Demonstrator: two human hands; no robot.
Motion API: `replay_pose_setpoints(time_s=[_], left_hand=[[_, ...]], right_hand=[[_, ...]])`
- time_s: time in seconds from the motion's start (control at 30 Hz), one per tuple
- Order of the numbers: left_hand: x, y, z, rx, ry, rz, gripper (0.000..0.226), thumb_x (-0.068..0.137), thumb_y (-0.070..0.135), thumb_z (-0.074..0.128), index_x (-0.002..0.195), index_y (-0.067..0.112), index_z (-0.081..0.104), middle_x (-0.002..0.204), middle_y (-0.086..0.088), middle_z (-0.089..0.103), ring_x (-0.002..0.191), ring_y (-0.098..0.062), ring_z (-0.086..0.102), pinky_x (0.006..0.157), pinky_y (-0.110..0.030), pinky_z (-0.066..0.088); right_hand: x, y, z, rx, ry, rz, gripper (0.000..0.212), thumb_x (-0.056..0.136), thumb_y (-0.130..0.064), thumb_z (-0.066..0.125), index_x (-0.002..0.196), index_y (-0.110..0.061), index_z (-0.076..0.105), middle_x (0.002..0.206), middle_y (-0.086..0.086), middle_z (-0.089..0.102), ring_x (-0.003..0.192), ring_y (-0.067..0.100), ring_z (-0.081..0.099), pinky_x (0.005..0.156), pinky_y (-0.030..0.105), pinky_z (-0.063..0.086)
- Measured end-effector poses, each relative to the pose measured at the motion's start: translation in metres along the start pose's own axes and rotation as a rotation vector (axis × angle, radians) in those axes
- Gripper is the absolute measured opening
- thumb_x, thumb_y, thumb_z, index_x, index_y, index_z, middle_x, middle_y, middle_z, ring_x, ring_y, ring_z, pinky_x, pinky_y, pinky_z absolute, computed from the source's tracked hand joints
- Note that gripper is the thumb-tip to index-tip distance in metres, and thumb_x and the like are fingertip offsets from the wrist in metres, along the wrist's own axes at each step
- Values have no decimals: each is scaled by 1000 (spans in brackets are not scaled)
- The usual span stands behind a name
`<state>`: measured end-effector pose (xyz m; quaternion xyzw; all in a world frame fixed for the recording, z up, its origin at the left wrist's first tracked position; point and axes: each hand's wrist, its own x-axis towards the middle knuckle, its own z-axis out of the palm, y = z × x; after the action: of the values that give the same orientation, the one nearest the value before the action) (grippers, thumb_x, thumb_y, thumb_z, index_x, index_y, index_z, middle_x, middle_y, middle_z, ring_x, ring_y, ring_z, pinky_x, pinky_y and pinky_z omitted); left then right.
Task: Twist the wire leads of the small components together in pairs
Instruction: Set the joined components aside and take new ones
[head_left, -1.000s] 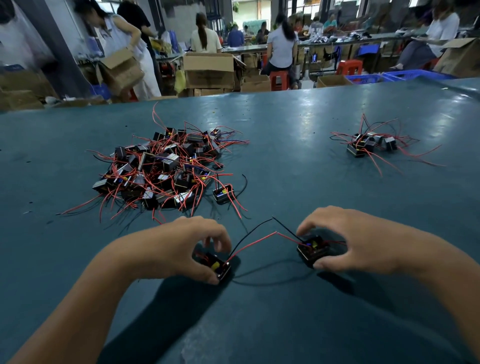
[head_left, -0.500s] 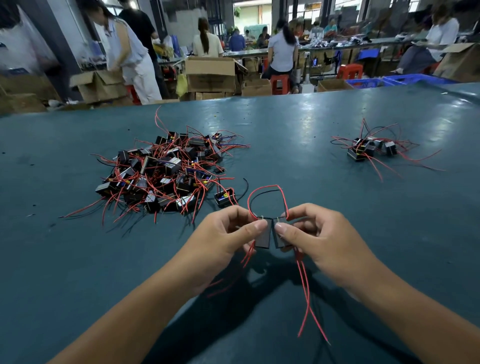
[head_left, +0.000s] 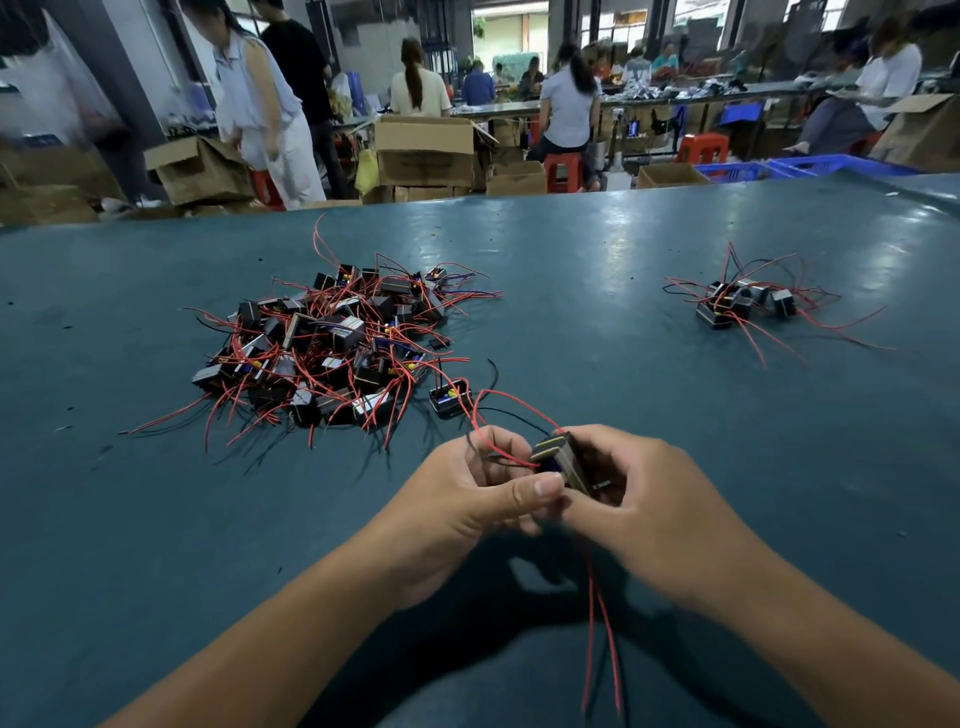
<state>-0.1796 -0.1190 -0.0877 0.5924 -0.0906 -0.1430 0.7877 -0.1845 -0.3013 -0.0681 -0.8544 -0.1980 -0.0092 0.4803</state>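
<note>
Two small black components (head_left: 563, 460) are pressed side by side above the teal table (head_left: 597, 312). My right hand (head_left: 644, 509) grips them from the right. My left hand (head_left: 467, 499) pinches them with its thumb, and its fingers curl round the red and black leads (head_left: 493, 447) that loop up from them. Two more red leads (head_left: 597, 623) hang down below my hands. A large heap of loose components (head_left: 332, 348) with red wires lies to the left. A smaller group of components (head_left: 743, 304) lies at the far right.
One single component (head_left: 449, 397) sits just right of the heap, close to my left hand. Beyond the table's far edge stand cardboard boxes (head_left: 423, 150), red stools, blue crates and several people at other benches.
Both hands lifted the two components off the table, brought them together and turned them. The upper wire loop has shrunk into my left fingers, and two red leads now dangle below.
</note>
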Motion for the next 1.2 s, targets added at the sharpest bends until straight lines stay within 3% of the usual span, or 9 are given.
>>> replay_pose_setpoints(time_s=[0.33, 0.47, 0.57, 0.63, 0.67, 0.77, 0.83, 1.0, 1.2], left_hand=[[9, -1, -16, 189, 140, -8, 25, 88, 8, 69, 108, 1, 56, 69, -8, 61, 60, -18, 57, 56, -25, 49], [11, -2, -24, 237, 161, 15, 17, 92, 7, 66, 107, 3, 57, 68, -9, 60, 59, -20, 56, 56, -27, 48], [12, -2, -29, 311, 160, 41, 8, 93, 6, 66, 99, 5, 60, 67, -9, 61, 58, -22, 54, 58, -30, 46], [12, -4, -31, 371, 135, 46, 4, 92, 6, 66, 94, 6, 62, 66, -8, 61, 56, -21, 53, 57, -27, 45], [12, -5, -32, 403, 125, 47, 2, 92, 6, 65, 93, 6, 63, 66, -8, 61, 55, -21, 53, 56, -25, 45], [12, -6, -34, 487, 130, 54, 5, 94, 2, 60, 93, 4, 64, 64, -8, 61, 54, -18, 52, 56, -22, 45], [12, -5, -36, 529, 163, 64, 5, 95, 1, 59, 92, 3, 64, 62, -5, 60, 53, -15, 52, 55, -22, 45], [9, 4, -37, 625, 203, 100, 7, 96, 8, 61, 92, 5, 64, 60, 3, 61, 54, -11, 53, 56, -22, 45], [9, 9, -48, 811, 314, 160, 11, 95, 15, 63, 85, 16, 65, 66, 3, 62, 59, -12, 54, 62, -38, 49]], right_hand=[[105, 52, -96, -597, 285, 215, 25, 78, -29, 71, 86, -6, 65, 81, 13, 67, 81, 33, 62, 67, 37, 47], [163, 86, -144, -806, 400, 375, 56, 84, -38, 69, 127, -8, 49, 125, 18, 59, 119, 35, 53, 100, 46, 38], [179, 97, -150, -514, 598, 448, 75, 84, -44, 67, 143, -10, 34, 141, 14, 50, 132, 33, 45, 109, 48, 30], [180, 89, -121, -294, 754, 324, 58, 87, -28, 62, 137, -7, 43, 131, 16, 58, 118, 35, 55, 98, 42, 42], [180, 82, -96, -388, 777, 206, 48, 87, -21, 60, 131, -5, 49, 121, 18, 62, 110, 37, 58, 92, 43, 46], [174, 60, -1, -857, 454, -483, 29, 85, -17, 60, 112, -7, 64, 99, 15, 66, 94, 36, 60, 83, 46, 47], [172, 55, 43, -1035, 137, -733, 21, 92, -24, 52, 106, -14, 63, 97, 7, 66, 93, 29, 58, 86, 42, 45], [191, 68, 53, -1030, 47, -423, 33, 100, -35, 37, 121, -17, 54, 116, 6, 62, 112, 27, 50, 96, 40, 37], [192, 63, 42, -653, -177, -279, 37, 91, -31, 57, 128, -29, 61, 125, 7, 63, 127, 26, 47, 106, 40, 37]])
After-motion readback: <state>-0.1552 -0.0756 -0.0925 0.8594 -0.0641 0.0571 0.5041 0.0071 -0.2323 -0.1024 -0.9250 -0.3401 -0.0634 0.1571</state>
